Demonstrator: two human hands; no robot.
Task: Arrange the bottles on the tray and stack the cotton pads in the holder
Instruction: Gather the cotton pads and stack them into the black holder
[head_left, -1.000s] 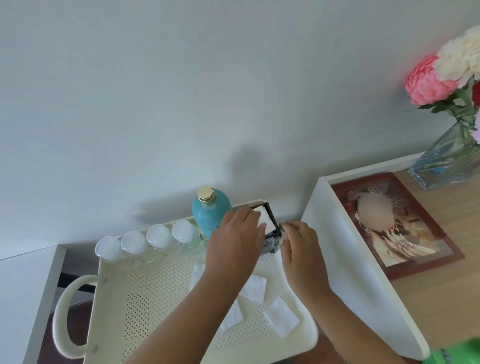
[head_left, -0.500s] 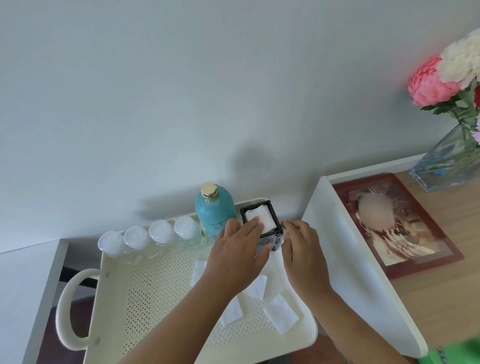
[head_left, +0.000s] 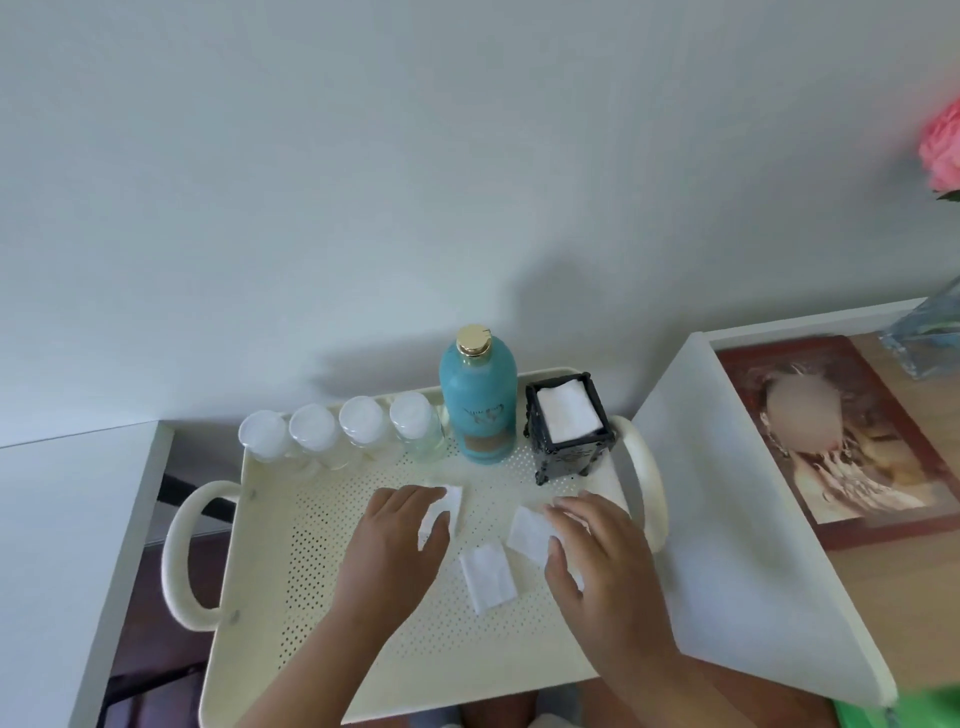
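Observation:
A cream perforated tray (head_left: 322, 571) with two handles carries everything. Along its back edge stand several small clear bottles (head_left: 337, 431) with white caps, then a teal bottle (head_left: 478, 400) with a gold cap. At the back right a black holder (head_left: 569, 457) stands upright with white cotton pads (head_left: 566, 410) stacked inside. Three loose pads lie on the tray floor. My left hand (head_left: 395, 540) pinches the left pad (head_left: 449, 501) between thumb and fingers. My right hand (head_left: 592, 551) grips the right pad (head_left: 527, 527). The middle pad (head_left: 488, 577) lies free between my hands.
A white shelf panel (head_left: 737, 519) rises close to the tray's right handle. Beyond it on a wooden top lie a framed picture (head_left: 841, 441) and a glass vase (head_left: 930, 338) with a pink flower (head_left: 943, 145). A white surface (head_left: 62, 519) borders the left; the wall is right behind.
Both hands let go of the black holder and drew back toward me, down onto the loose pads. The holder now stands alone with pads inside.

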